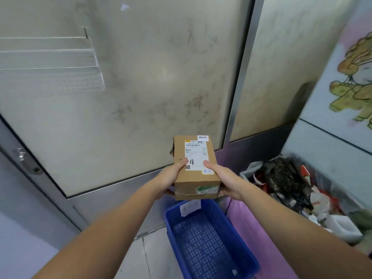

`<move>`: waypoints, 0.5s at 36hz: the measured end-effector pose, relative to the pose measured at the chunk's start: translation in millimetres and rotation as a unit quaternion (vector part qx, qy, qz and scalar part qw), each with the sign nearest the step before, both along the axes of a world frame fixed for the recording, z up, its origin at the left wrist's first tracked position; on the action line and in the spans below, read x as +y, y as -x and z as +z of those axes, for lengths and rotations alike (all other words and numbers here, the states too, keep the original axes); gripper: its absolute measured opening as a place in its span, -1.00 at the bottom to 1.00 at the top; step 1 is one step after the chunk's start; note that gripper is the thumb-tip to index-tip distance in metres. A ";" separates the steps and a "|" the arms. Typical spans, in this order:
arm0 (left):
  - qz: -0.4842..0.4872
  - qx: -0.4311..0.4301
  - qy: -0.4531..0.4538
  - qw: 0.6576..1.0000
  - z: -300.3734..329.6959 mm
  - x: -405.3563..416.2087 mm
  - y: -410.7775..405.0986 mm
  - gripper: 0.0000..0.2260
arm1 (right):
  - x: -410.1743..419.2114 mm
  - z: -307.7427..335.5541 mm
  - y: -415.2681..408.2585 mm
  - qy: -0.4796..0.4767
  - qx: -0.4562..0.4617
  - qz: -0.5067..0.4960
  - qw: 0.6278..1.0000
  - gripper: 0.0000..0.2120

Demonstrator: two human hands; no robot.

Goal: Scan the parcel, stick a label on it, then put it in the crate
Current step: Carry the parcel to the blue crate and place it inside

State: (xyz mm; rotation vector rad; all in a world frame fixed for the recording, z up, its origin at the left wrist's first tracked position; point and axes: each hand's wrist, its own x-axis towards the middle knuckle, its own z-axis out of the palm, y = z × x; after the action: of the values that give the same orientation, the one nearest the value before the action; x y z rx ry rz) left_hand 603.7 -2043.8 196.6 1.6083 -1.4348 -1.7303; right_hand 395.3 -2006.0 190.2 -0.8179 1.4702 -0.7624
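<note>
Both bare forearms reach forward from the camera, over the blue crate [209,242] on the floor. The crate stands open with only a paper tag at its far rim; its perforated bottom is bare. Right of the crate lies a heap of rubbish [291,184], left of it a metal door frame. Above the crate's far rim the cardboard parcel [195,176] is held, left hand [171,178] and right hand [223,178] each closed in a grip on one side edge, thumbs on its white label [196,153].
</note>
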 end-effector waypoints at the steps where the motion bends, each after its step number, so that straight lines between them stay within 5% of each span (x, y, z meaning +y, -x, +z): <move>1: -0.007 0.000 -0.002 1.000 -4.5 -14.3 1.9 -0.43 | -11.4 -4.2 1.5 -0.001 0.003 -0.003 1.000 -0.47; 8: -0.081 -0.015 -0.028 0.996 -54.3 -122.7 18.1 -0.29 | -87.6 -51.4 7.5 -0.021 0.004 -0.105 0.994 -0.51; 15: -0.144 0.001 -0.051 0.988 -108.7 -217.2 41.7 -0.53 | -144.0 -100.6 6.8 -0.044 -0.009 -0.214 0.976 -0.72; 18: -0.179 -0.015 -0.071 0.981 -137.0 -252.0 49.6 -0.56 | -161.9 -133.8 -1.2 -0.054 -0.023 -0.264 0.963 -0.63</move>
State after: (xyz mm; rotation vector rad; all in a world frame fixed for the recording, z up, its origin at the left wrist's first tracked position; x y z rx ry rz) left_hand 554.1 -2295.8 59.6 1.5214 -1.7371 -2.0537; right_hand 396.5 -2167.9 56.4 -0.3179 1.6937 -1.0753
